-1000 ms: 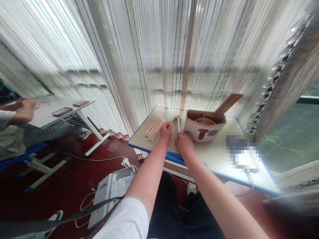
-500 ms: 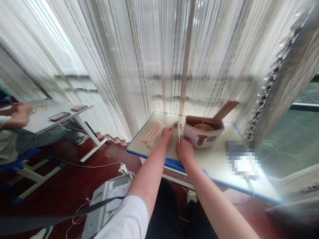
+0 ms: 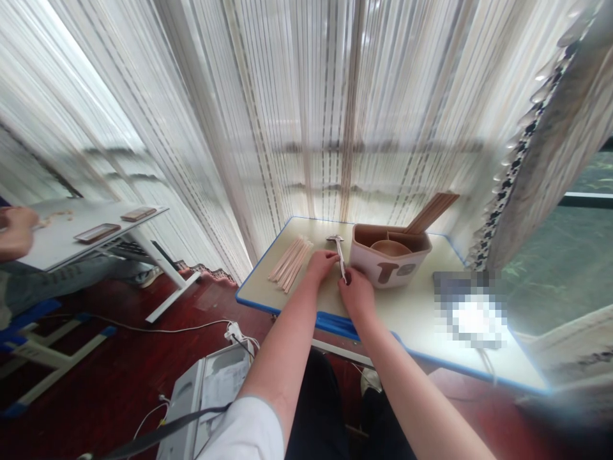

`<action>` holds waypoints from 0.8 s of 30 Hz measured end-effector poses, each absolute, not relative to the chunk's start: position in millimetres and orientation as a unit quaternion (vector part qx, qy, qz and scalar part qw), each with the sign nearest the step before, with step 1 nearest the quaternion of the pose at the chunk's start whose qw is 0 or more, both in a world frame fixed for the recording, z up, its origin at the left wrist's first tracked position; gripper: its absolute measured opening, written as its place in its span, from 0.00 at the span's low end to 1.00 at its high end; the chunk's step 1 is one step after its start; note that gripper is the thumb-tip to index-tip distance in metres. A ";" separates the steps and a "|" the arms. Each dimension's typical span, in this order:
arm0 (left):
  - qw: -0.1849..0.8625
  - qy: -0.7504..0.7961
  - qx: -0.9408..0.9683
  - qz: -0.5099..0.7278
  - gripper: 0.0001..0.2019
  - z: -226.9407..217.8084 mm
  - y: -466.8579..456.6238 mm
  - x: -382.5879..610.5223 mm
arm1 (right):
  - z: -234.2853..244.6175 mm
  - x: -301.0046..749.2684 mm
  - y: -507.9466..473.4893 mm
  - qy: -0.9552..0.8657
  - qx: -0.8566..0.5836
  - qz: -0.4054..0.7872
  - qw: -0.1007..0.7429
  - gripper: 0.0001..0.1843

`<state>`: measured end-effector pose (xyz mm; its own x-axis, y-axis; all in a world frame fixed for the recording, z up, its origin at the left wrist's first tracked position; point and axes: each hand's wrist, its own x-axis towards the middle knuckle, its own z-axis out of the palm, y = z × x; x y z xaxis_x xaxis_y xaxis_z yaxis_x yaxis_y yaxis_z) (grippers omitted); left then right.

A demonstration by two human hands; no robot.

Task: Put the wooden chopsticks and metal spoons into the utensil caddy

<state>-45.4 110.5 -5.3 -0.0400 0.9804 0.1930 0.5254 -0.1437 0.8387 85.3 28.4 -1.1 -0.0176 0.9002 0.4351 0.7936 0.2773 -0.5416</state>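
A slim, pale utensil (image 3: 340,252) with a wider, shiny head stands out between my hands over the table; its exact kind is too small to make out. My right hand (image 3: 357,295) is closed, pinching the lower end of its handle. Closed fingers of my left hand (image 3: 323,265) meet the handle a little higher up, below the head. To the left lies a bundle of wrapped chopsticks (image 3: 290,264). Right beside my right hand is a white-and-brown utensil holder (image 3: 390,271) with compartments, and brown chopsticks (image 3: 431,213) lean out of its back right part.
The small table (image 3: 261,287) has a blue edge. A pixelated bright object (image 3: 472,313) rests on its right side. Sheer curtains (image 3: 306,115) hang behind. On the left, another person's hands (image 3: 16,233) are over a white table (image 3: 52,246). Cables and a grey case (image 3: 186,390) are on the floor.
My left hand has moved right, from apart to touching the handle. My right hand keeps its grip on the lower end. The view has shifted slightly.
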 end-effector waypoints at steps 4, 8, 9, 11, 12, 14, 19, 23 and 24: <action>0.275 0.599 0.635 0.403 0.13 -8.4 112.1 -45.1 | -0.7 86.3 30.0 -0.695 -0.596 0.113 0.387 0.13; 0.285 0.599 0.628 0.407 0.15 -10.7 116.3 -46.8 | 0.0 85.9 31.4 -0.690 -0.590 0.132 0.398 0.14; 0.288 0.601 0.622 0.411 0.16 -10.7 117.2 -47.1 | -0.1 85.6 31.7 -0.692 -0.587 0.128 0.401 0.14; 0.293 0.607 0.609 0.417 0.17 -10.2 118.2 -47.4 | -0.8 85.1 32.1 -0.696 -0.581 0.117 0.405 0.14; 0.293 0.610 0.604 0.421 0.18 -9.7 118.2 -47.3 | -1.3 84.9 32.3 -0.698 -0.578 0.113 0.407 0.14; 0.290 0.616 0.593 0.430 0.18 -8.7 117.5 -46.7 | -2.5 84.8 32.7 -0.702 -0.572 0.108 0.411 0.14; 0.291 0.621 0.567 0.457 0.19 -8.1 114.7 -44.3 | -6.2 84.9 34.4 -0.718 -0.547 0.098 0.419 0.15; 0.276 0.616 0.551 0.490 0.18 -6.4 112.8 -43.0 | -7.8 83.6 35.3 -0.744 -0.514 0.085 0.419 0.15; 0.269 0.619 0.548 0.494 0.18 -5.1 112.0 -42.8 | -7.7 83.2 35.0 -0.748 -0.509 0.081 0.418 0.15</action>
<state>-42.8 112.0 -5.1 -0.2542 0.9444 0.2085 0.4116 -0.0895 0.9070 83.2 35.0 -7.7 -0.1320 0.8296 0.5425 0.6945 0.4679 -0.5466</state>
